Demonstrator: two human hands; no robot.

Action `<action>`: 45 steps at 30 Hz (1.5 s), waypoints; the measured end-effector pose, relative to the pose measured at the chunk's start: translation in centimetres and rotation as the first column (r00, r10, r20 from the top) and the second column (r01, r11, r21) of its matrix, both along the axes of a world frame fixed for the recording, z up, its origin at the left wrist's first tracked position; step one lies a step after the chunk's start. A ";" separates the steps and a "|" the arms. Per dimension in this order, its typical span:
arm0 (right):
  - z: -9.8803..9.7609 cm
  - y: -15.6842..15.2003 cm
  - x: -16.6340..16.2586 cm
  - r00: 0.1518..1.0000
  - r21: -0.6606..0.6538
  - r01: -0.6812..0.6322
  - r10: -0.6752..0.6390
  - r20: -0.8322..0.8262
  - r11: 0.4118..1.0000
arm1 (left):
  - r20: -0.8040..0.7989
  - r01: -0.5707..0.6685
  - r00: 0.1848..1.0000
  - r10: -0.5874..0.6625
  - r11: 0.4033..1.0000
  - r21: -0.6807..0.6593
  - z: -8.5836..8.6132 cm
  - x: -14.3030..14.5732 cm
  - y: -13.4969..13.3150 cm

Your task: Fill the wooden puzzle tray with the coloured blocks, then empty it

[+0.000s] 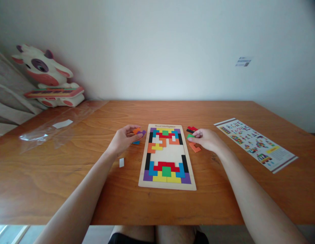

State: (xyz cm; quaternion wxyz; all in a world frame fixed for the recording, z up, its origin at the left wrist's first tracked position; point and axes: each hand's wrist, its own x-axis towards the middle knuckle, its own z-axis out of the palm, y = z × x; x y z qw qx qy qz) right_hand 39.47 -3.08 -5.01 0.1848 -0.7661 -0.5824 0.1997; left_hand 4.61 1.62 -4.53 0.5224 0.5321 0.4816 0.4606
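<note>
A wooden tray puzzle lies in front of me, partly filled with coloured block pieces at its top and bottom, with bare wood in its middle. Left of it, my left hand pinches a purple puzzle piece between thumb and fingers. An orange piece and a blue piece lie by those fingertips, partly hidden. On the other side, my right hand has its fingertips closed on a green puzzle piece. Red and black pieces lie just behind it, and an orange angular piece lies in front.
A small white piece rests on the wooden table near my left forearm. A printed pattern sheet lies at the right. Clear plastic wrapping and a cow-shaped toy keyboard are at the left, against the wall.
</note>
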 end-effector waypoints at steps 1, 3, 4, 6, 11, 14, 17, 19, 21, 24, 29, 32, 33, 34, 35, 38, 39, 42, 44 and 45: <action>0.0 0.0 0.0 1.000 0.001 0.001 -0.001 -0.001 1.000 | -0.067 -0.002 0.998 0.004 1.000 0.031 0.0 -0.1 0.0; 0.1 0.0 0.0 1.000 0.000 0.001 -0.001 -0.003 1.000 | -0.223 0.012 0.975 0.010 0.995 0.094 0.0 -0.3 0.1; 0.1 0.0 0.0 1.000 -0.001 -0.001 0.001 -0.004 1.000 | -0.300 0.021 0.954 0.017 0.992 0.125 0.0 -0.3 0.1; 0.2 -0.1 -0.1 1.000 0.000 -0.006 0.006 -0.009 1.000 | -0.432 0.041 0.901 0.043 0.982 0.183 0.0 -0.4 0.0; 0.1 0.0 0.0 0.999 0.015 -0.014 0.015 -0.032 1.000 | -0.652 0.083 0.748 0.123 0.958 0.275 0.4 -0.3 -0.4; 0.0 0.0 0.1 0.999 0.012 -0.011 0.011 -0.048 1.000 | -0.684 0.083 0.714 0.153 0.950 0.300 0.4 -0.3 -0.5; 0.0 0.1 0.2 0.996 0.000 -0.015 0.015 -0.085 1.000 | -0.611 0.073 0.771 0.179 0.928 0.365 0.1 -0.4 -0.3; 0.0 0.1 0.1 0.992 0.003 -0.020 0.021 -0.127 1.000 | -0.541 0.072 0.821 0.181 0.908 0.412 -0.2 -0.5 0.0; 0.0 0.2 0.0 0.987 0.002 -0.017 0.017 -0.160 1.000 | -0.481 0.054 0.856 0.189 0.893 0.446 -0.4 -0.6 0.3; 0.1 0.1 0.0 0.986 -0.007 -0.008 0.006 -0.166 1.000 | -0.423 0.024 0.887 0.186 0.896 0.443 -0.7 -0.7 0.5; 0.3 -0.3 1.1 0.979 -0.043 -0.084 0.074 -0.191 0.996 | -0.463 0.033 0.863 0.201 0.893 0.448 -0.7 -0.5 0.4; 0.6 -0.7 1.8 0.947 -0.123 -0.243 0.208 -0.247 0.962 | -0.483 0.019 0.844 0.235 0.886 0.464 -0.7 -0.5 0.4; 0.6 -0.7 2.0 0.936 -0.136 -0.283 0.243 -0.255 0.949 | -0.518 0.033 0.820 0.245 0.882 0.470 -0.8 -0.5 0.4; 0.6 -0.7 2.0 0.928 -0.140 -0.311 0.269 -0.258 0.940 | -0.571 0.059 0.780 0.256 0.878 0.475 -0.9 -0.6 0.5; 0.6 -0.7 2.0 0.922 -0.142 -0.332 0.289 -0.259 0.932 | -0.637 0.096 0.723 0.267 0.874 0.475 -1.0 -0.7 0.5; 0.6 -0.6 2.0 0.909 -0.165 -0.364 0.311 -0.276 0.917 | -0.794 0.193 0.534 0.291 0.872 0.450 -1.2 -0.9 0.7; 0.6 -0.6 2.1 0.906 -0.174 -0.368 0.311 -0.286 0.914 | -0.816 0.207 0.495 0.300 0.871 0.445 -1.2 -1.0 0.7; 0.7 -0.7 2.5 0.894 -0.169 -0.379 0.313 -0.320 0.910 | -0.829 0.217 0.459 0.319 0.865 0.453 -1.1 -1.0 0.6; 0.7 -0.8 2.9 0.889 -0.162 -0.384 0.317 -0.329 0.909 | -0.827 0.220 0.464 0.319 0.862 0.456 -1.0 -0.9 0.6; 0.7 -0.9 3.0 0.892 -0.165 -0.377 0.310 -0.329 0.911 | -0.827 0.226 0.466 0.316 0.861 0.457 -0.9 -0.9 0.5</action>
